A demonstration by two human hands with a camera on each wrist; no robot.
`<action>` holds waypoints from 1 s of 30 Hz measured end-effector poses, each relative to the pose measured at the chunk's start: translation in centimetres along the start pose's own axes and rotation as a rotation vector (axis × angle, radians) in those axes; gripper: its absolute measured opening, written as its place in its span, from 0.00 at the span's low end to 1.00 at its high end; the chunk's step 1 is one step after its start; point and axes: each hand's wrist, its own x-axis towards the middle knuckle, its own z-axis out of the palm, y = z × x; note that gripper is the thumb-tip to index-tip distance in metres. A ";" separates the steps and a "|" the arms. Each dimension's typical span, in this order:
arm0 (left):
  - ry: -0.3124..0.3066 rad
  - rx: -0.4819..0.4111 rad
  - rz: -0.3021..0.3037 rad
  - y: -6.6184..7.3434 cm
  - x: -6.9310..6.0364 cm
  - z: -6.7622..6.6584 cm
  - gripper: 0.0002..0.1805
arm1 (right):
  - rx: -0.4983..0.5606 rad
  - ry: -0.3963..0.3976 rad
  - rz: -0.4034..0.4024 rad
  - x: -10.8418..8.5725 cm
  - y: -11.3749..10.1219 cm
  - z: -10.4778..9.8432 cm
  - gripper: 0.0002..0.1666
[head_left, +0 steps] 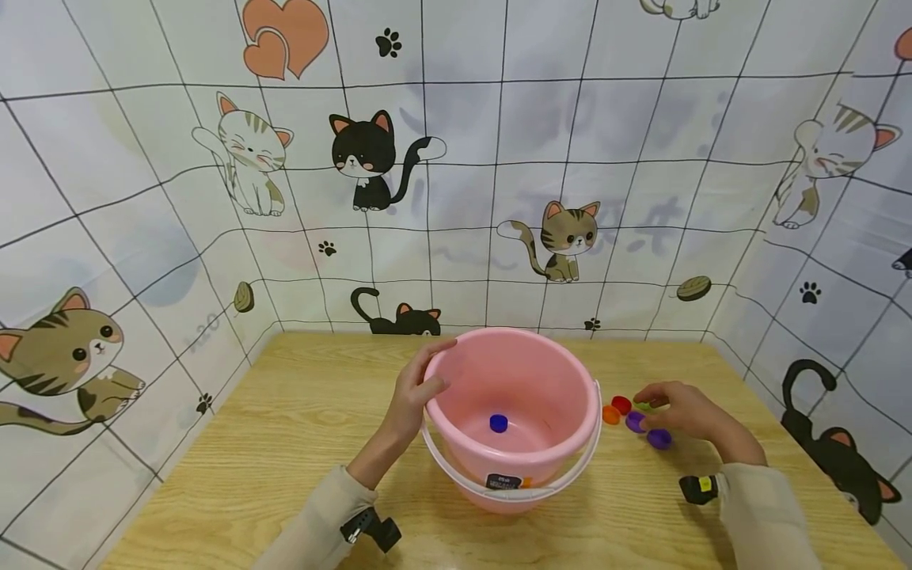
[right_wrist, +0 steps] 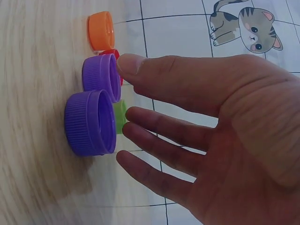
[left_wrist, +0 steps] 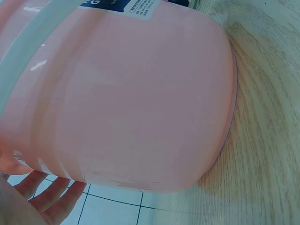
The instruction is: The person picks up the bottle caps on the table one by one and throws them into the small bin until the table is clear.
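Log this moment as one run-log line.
left hand: holds pink round plastic bucket; inside bucket: blue round plastic cap; right hand: at orange, red, green and purple plastic caps

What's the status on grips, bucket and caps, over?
Left grip holding pink bucket. Right grip at loose caps, holding none. Blue cap inside bucket. White handle down, not blocking.

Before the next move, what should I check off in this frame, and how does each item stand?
1. Left hand on the bucket rim: ok, holding it.
2. Handle clear of the opening: ok, lowered.
3. Blue cap inside: ok.
4. Orange cap, red cap, green cap, two purple caps inside: not ok, outside on the table.
5. Right hand gripping a cap: not ok, fingers spread.
6. Thumb touching purple: cannot tell.
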 end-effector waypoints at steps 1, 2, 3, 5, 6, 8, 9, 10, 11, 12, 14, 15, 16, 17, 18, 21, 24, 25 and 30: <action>0.001 0.001 -0.001 0.0 0.0 0.0 0.33 | 0.002 -0.005 0.003 0.1 0.1 0.0 0.28; 0.002 0.003 -0.001 0.0 0.0 0.0 0.33 | 0.005 -0.010 0.009 0.1 0.1 0.1 0.28; 0.002 0.005 -0.001 0.0 -0.1 0.0 0.33 | 0.011 -0.013 0.015 0.1 0.1 0.1 0.29; 0.000 0.006 0.001 0.0 -0.1 -0.1 0.33 | 0.020 -0.023 0.018 0.2 0.2 0.1 0.29; 0.000 0.006 0.002 0.0 -0.1 -0.1 0.33 | 0.023 -0.026 0.016 0.2 0.2 0.1 0.29; -0.002 0.002 0.004 -0.1 -0.1 -0.1 0.33 | 0.035 -0.025 0.020 0.2 0.2 0.2 0.29; -0.003 0.000 0.007 -0.1 -0.1 -0.1 0.33 | 0.037 -0.024 0.019 0.2 0.2 0.2 0.30; -0.004 -0.002 0.008 -0.1 0.0 -0.1 0.33 | 0.039 -0.024 0.017 0.1 0.2 0.2 0.30; -0.004 -0.003 0.010 -0.1 0.0 -0.1 0.32 | 0.040 -0.022 0.016 0.1 0.2 0.2 0.29; -0.005 -0.005 0.011 -0.1 0.0 -0.1 0.32 | 0.043 -0.022 0.016 0.1 0.2 0.2 0.29; -0.006 -0.008 0.012 -0.1 0.0 -0.1 0.33 | 0.045 -0.019 0.016 0.1 0.2 0.2 0.29; -0.005 -0.007 0.012 -0.2 0.0 -0.1 0.33 | 0.047 -0.019 0.018 0.1 0.2 0.2 0.29; -0.005 -0.007 0.010 -0.2 0.1 -0.1 0.33 | 0.051 -0.016 0.020 0.1 0.2 0.2 0.29; -0.005 -0.006 0.009 -0.2 0.1 -0.1 0.33 | 0.056 -0.014 0.023 0.1 0.3 0.2 0.29; -0.004 -0.006 0.008 -0.2 0.1 -0.1 0.33 | 0.057 -0.011 0.026 0.1 0.3 0.2 0.28; 0.000 -0.001 -0.001 -0.1 0.0 -0.1 0.33 | 0.062 -0.004 0.030 0.1 0.5 0.3 0.27; 0.003 0.003 -0.007 -0.1 0.0 -0.1 0.33 | 0.056 -0.003 0.045 0.1 0.6 0.3 0.26; 0.003 0.005 -0.009 -0.1 0.0 -0.1 0.33 | 0.054 -0.003 0.051 0.1 0.7 0.3 0.26; -0.004 0.007 -0.004 -0.1 0.0 -0.1 0.32 | 0.013 0.025 0.078 0.0 0.7 0.2 0.25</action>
